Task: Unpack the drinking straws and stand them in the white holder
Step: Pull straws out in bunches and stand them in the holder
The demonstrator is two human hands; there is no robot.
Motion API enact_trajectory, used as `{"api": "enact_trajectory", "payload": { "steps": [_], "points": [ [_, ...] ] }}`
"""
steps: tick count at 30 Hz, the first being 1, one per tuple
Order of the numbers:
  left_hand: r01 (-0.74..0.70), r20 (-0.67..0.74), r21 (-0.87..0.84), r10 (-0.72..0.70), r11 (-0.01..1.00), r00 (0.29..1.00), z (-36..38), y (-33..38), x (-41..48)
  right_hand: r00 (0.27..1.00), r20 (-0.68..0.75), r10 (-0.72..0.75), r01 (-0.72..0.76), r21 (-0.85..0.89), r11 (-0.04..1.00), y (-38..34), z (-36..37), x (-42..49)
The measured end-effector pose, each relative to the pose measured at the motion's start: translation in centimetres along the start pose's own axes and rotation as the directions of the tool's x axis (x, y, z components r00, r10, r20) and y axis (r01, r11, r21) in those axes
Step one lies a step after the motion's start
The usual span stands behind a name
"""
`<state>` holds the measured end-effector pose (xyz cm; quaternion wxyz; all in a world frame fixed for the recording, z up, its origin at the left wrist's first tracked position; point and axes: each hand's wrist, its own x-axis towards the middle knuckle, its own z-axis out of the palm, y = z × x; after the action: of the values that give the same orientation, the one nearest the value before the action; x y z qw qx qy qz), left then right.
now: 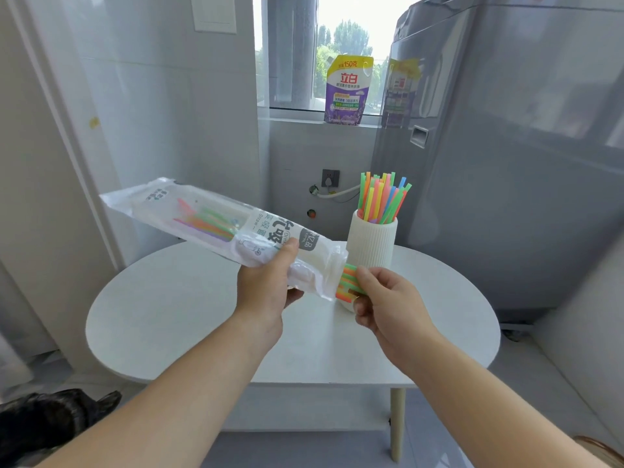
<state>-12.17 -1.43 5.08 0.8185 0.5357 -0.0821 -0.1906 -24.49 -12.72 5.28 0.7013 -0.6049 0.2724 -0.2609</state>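
1. the straw bag (216,224) is held in the air over the left half of the counter (189,309), tilted with its far end high. the left hand (263,285) has its fingers (288,246) clenched round the bag near the open mouth. if that grip squeezes too hard, i judge the straws inside could jam or kink as they slide out.
2. at the mouth a bunch of straws (347,280) sticks out, pinched by the fingers (366,275) of the right hand (388,302). a loose pinch could let some slip and scatter onto the counter or the floor, and a skewed pull could bend them.
3. the white holder (371,244) stands just behind the right hand, near the counter's far edge, crowded with upright straws (381,197). a knuckle bump, or forcing the bunch into the packed opening, could tip it.
4. counts: one bag, with several straws inside, too blurred to count; two hands; roughly five or six straw ends in the pinched bunch; one holder; about two dozen straws in it, not exactly countable.
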Motion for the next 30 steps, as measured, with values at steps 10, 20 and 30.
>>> {"api": "enact_trajectory", "payload": {
  "steps": [10,20,30],
  "points": [
    [0.188,-0.024,-0.175,-0.196,0.966,0.980,-0.1,-0.2,0.2,0.983,-0.030,-0.179,0.170,-0.195,0.966,-1.3,-1.3,0.2],
    [0.235,-0.022,-0.205,-0.245,0.950,0.969,0.0,0.1,0.2,0.984,-0.082,-0.159,0.147,-0.137,0.980,-2.3,-3.2,0.8],
    [0.259,-0.022,-0.263,-0.274,0.929,0.962,0.5,0.3,-0.4,0.997,0.063,-0.043,0.015,0.396,0.918,-1.5,-1.6,0.3]
  ]
}}
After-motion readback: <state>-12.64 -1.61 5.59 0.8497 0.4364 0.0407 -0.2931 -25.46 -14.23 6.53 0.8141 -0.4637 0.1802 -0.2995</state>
